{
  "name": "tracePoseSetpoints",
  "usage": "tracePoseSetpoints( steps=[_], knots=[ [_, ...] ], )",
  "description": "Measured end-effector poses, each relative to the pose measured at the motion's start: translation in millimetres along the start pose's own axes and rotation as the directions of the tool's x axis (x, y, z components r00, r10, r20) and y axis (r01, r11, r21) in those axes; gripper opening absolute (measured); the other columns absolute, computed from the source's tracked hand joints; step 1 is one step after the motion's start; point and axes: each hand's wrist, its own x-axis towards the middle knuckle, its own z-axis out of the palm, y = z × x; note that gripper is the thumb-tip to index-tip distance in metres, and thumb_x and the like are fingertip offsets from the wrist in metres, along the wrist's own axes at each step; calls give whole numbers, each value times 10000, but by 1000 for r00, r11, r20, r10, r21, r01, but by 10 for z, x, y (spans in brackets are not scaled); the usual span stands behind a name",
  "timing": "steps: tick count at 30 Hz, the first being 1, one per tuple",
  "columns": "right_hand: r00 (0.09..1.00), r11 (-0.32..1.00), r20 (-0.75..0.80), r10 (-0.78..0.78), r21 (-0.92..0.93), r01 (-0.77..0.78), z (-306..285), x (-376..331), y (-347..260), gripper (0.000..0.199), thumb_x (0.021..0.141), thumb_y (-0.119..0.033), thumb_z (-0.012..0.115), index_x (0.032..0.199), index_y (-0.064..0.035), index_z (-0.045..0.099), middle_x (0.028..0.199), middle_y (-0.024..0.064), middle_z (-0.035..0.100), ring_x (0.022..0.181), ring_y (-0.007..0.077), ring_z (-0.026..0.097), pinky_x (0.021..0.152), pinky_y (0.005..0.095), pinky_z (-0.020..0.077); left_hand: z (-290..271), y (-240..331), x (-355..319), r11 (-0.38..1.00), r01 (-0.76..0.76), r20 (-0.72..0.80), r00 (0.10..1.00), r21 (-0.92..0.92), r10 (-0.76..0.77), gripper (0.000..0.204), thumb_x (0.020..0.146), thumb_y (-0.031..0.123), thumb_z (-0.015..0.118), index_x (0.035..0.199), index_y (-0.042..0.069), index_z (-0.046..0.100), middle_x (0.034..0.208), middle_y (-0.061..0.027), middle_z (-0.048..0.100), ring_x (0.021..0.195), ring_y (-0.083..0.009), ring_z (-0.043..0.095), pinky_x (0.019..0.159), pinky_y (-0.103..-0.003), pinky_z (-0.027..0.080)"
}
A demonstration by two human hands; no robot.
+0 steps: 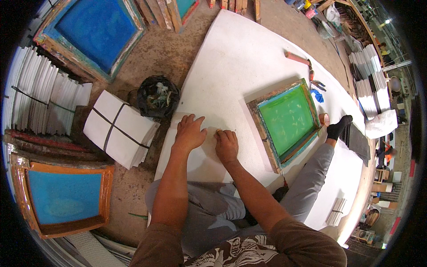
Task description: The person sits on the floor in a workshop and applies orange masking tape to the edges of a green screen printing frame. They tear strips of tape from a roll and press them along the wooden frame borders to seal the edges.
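Note:
My left hand (191, 132) lies on the white tabletop (222, 71) near its left edge, fingers apart, holding nothing that I can see. Close to its right, my right hand (227, 146) rests on the same surface with the fingers curled in and the thumb side toward the left hand. A small tan bit may show at its fingertips, too small to name. Right of both hands, a wooden screen-printing frame (260, 122) with green mesh (287, 120) lies flat, apart from them. A roll of brown tape (324, 119) stands at its right side.
Beyond the frame are a red-handled tool (297, 58), pliers (318, 84) and a blue scrap (317, 95). My leg with a black-socked foot (339, 127) stretches along the right. Left sit a black bag-lined bin (159, 95), a strapped white stack (118, 129) and blue-mesh frames (64, 196).

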Motion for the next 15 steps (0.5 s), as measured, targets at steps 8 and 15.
tracePoseSetpoints(
  steps=[8,15],
  knots=[
    [1000,994,-1,-7,-113,7,100,-12,-6,214,840,-83,623,1052,-67,647,988,141,624,934,340,607,803,450,513,14,-50,21,997,-51,-321,947,-61,29,474,947,357,668,1340,94,639,1357,-237,601,1281,-395,556,1078,-494,437],
    [988,989,134,75,-139,-56,43,62,9,221,856,-49,583,1073,-57,621,1030,168,617,993,357,606,835,470,509,-509,-7,-112,749,-238,-709,579,-618,-402,337,930,303,703,1129,32,692,1063,-142,702,976,-318,654,873,-473,507]
  ],
)
